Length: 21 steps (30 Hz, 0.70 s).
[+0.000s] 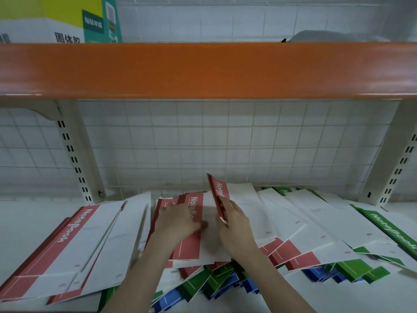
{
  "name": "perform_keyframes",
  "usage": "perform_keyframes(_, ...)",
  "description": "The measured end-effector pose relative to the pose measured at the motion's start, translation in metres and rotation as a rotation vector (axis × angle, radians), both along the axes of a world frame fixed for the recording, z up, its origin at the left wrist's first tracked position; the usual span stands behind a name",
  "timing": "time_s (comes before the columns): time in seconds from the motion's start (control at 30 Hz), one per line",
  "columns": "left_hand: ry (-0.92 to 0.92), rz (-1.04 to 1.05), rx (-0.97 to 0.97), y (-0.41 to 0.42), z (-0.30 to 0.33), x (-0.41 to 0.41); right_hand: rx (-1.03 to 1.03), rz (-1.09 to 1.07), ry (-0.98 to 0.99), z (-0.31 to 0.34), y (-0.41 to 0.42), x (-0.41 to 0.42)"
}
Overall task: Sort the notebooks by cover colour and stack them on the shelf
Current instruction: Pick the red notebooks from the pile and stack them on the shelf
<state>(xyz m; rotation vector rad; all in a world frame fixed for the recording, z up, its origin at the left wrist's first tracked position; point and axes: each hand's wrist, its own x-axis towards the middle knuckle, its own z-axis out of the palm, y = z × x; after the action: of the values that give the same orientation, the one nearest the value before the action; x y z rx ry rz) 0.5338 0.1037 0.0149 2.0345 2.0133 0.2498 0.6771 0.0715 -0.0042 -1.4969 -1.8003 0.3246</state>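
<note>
"NoteBook": red-banded notebook (pixel 67 224), red notebook (pixel 195 213), green-banded notebook (pixel 393 231). "固体胶": white carton (pixel 65 33) on upper shelf.

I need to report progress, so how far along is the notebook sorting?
Early. Some red-and-white notebooks lie grouped at left. The right hand holds a red notebook on edge; the left hand presses flat on another red notebook. Green notebooks and blue notebooks remain mixed underneath.

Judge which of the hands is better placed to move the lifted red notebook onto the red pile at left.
Right, probably: the right hand already grips the tilted red notebook; the left hand lies on a flat red notebook.
</note>
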Motion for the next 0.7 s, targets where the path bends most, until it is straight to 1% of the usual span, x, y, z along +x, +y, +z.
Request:
perform_keyframes(0.07,0.064,0.042,0.000,-0.002,-0.004,0.005,0.001,0.009,0.054,0.002,-0.002,0.000)
perform_keyframes(0.13,0.095,0.088,0.027,-0.003,-0.005,0.008,-0.007,0.021,0.062,0.003,-0.003,-0.002)
perform_keyframes(0.2,0.043,0.126,0.027,-0.004,-0.003,0.008,-0.007,0.027,0.035,0.004,-0.005,-0.005)
perform_keyframes(0.27,-0.069,0.120,0.030,-0.004,0.000,0.009,-0.007,0.026,-0.020,0.004,-0.008,-0.012)
perform_keyframes(0.33,-0.140,0.115,0.089,-0.006,0.003,0.010,0.003,0.019,-0.061,0.004,-0.012,-0.020)
perform_keyframes(0.43,-0.122,0.136,0.220,-0.011,0.006,0.013,0.020,0.013,-0.059,0.004,-0.016,-0.028)
perform_keyframes(0.5,-0.103,0.125,0.252,-0.014,0.005,0.015,0.005,0.015,-0.051,0.002,-0.016,-0.030)
perform_keyframes(0.57,-0.125,0.128,0.264,-0.015,0.002,0.015,-0.009,0.015,-0.064,0.000,-0.016,-0.030)
perform_keyframes(0.63,-0.200,0.106,0.279,-0.013,-0.001,0.014,-0.008,0.010,-0.065,-0.001,-0.016,-0.031)
perform_keyframes(0.7,-0.367,0.080,0.261,-0.010,-0.004,0.013,-0.006,0.003,-0.056,0.000,-0.016,-0.031)
